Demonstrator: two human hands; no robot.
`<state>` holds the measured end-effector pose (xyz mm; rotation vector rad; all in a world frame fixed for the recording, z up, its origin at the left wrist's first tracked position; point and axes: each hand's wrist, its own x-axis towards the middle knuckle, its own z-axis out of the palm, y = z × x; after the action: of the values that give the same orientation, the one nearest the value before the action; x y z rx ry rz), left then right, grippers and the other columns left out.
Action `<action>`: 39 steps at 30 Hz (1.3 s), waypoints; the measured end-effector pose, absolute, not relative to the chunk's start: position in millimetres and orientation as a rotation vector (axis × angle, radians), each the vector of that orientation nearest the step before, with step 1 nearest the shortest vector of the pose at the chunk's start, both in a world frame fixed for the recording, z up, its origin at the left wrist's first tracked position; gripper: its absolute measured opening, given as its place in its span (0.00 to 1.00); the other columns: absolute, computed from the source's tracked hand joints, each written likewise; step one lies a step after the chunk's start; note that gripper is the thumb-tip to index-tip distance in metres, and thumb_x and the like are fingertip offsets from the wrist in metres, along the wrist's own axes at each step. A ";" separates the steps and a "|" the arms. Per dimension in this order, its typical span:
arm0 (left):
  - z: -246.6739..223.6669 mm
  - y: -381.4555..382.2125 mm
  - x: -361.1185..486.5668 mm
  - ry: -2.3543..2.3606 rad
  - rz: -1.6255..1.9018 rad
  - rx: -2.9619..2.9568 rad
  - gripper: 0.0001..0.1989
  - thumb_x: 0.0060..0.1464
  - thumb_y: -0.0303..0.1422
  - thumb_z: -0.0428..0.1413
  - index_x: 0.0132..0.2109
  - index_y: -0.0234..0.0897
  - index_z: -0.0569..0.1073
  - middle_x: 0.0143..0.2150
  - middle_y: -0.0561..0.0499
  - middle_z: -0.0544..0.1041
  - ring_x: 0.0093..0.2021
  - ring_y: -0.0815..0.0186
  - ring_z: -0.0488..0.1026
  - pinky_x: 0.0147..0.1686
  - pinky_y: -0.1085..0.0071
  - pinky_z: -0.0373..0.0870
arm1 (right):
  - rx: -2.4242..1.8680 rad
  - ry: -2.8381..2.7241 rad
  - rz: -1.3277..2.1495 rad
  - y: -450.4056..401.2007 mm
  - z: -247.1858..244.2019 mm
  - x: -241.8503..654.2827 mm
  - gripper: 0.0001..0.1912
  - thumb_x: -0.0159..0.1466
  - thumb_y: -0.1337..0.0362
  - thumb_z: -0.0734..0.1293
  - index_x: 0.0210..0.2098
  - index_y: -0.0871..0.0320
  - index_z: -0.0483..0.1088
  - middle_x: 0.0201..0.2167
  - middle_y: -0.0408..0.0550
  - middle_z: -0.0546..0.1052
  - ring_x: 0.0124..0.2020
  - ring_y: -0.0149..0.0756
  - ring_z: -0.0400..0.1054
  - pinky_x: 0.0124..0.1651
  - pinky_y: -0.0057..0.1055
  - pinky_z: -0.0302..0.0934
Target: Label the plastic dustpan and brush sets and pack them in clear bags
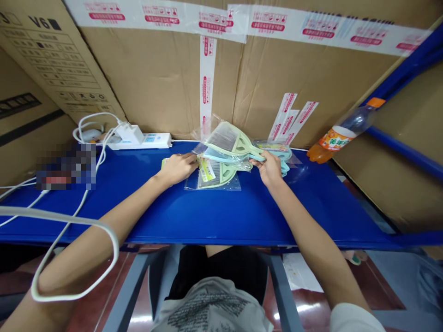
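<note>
Light green and light blue mini dustpan-and-brush sets in clear plastic bags lie piled on the blue tabletop. My right hand (270, 167) is closed round the handles of an upper green dustpan-and-brush set (230, 139) and a blue one (224, 156) just beneath it. Below these lies another green set (218, 174) with a yellow-green label, flat in its bag. At the pile's left side, my left hand (178, 168) has its fingers curled together at the edge of the plastic packaging. Exactly what its fingertips grip is partly hidden. More blue sets (282, 154) lie behind my right hand.
A white power strip (145, 140) with plugs and cables stands at the back left. An orange drink bottle (342, 131) leans at the right. Cardboard boxes (166, 78) wall the back. A white cable (114, 240) loops over my left forearm. The blue table (214, 221) ends near my lap.
</note>
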<state>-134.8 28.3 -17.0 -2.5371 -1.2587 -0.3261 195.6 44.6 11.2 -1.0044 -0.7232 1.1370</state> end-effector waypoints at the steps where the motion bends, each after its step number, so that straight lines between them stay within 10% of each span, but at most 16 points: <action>1: -18.5 29.2 -133.9 -1.265 -0.332 -2.527 0.19 0.74 0.32 0.47 0.42 0.37 0.83 0.44 0.39 0.82 0.41 0.54 0.78 0.35 0.62 0.69 | -1.004 -0.722 1.137 44.4 11.7 195.5 0.11 0.59 0.74 0.69 0.24 0.56 0.66 0.16 0.41 0.74 0.16 0.33 0.74 0.24 0.24 0.74; 9: 0.9 30.0 -150.1 -1.248 -0.299 -2.504 0.20 0.71 0.32 0.48 0.43 0.37 0.85 0.47 0.40 0.83 0.41 0.55 0.80 0.33 0.64 0.67 | -1.022 -0.707 1.138 41.3 16.6 195.0 0.10 0.58 0.74 0.68 0.24 0.57 0.67 0.17 0.43 0.76 0.16 0.32 0.73 0.23 0.24 0.72; 18: 33.2 39.0 -261.3 -1.563 -0.449 -2.806 0.32 0.66 0.57 0.53 0.41 0.34 0.88 0.41 0.45 0.84 0.36 0.64 0.77 0.42 0.66 0.69 | -1.039 -0.673 1.141 44.4 15.5 196.1 0.09 0.56 0.77 0.65 0.23 0.58 0.69 0.16 0.44 0.76 0.15 0.31 0.71 0.20 0.21 0.69; 23: 27.5 43.8 -267.6 -1.897 -0.315 -2.719 0.22 0.63 0.46 0.58 0.50 0.33 0.87 0.51 0.41 0.86 0.46 0.56 0.80 0.50 0.63 0.71 | -1.044 -0.696 1.144 44.2 13.8 194.4 0.10 0.57 0.76 0.63 0.23 0.58 0.68 0.15 0.43 0.74 0.16 0.32 0.73 0.21 0.21 0.70; 39: 1.2 56.3 -245.4 -2.063 -0.524 -2.943 0.40 0.43 0.53 0.69 0.60 0.35 0.82 0.53 0.39 0.84 0.50 0.50 0.79 0.54 0.58 0.75 | -1.137 -0.967 1.283 41.7 10.3 196.2 0.05 0.53 0.73 0.69 0.28 0.58 0.70 0.19 0.42 0.75 0.17 0.33 0.74 0.23 0.26 0.74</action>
<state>-245.4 56.3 1.2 -2.9429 -2.0628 -0.5237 196.2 41.7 10.3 -1.1370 -0.9666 1.2831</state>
